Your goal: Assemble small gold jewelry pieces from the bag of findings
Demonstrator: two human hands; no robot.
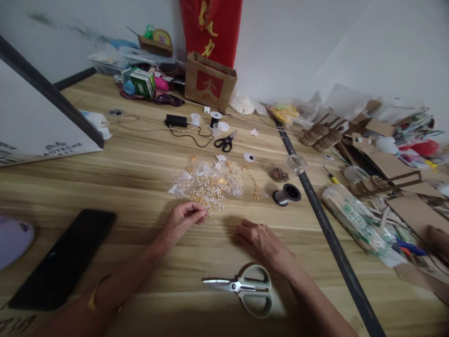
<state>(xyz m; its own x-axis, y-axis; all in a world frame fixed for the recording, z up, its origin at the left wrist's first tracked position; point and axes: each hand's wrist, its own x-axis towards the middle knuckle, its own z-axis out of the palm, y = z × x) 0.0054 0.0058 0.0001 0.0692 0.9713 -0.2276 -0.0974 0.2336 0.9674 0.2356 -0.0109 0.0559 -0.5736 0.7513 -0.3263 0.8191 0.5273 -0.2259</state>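
At the near edge of a pile of small gold and silver jewelry findings (210, 193), my left hand (184, 220) has its thumb and index finger pinched together. Whatever lies between those fingertips is too small or hidden to make out. Clear plastic bags (185, 180) lie spread under and around the pile. My right hand (257, 238) rests on the tabletop to the right, fingers curled in, and nothing shows in them. Just below it lies a pair of scissors (252, 290) with pale handles, blades pointing left. A gold chain (253, 182) lies right of the pile.
A spool of wire (286, 194) and a dish of brown beads (280, 174) stand to the right. Black-handled scissors (226, 141) lie behind the pile. A phone (65, 260) is at left. Another person's hand (438, 238) shows at the right edge, near bagged sticks (354, 224).
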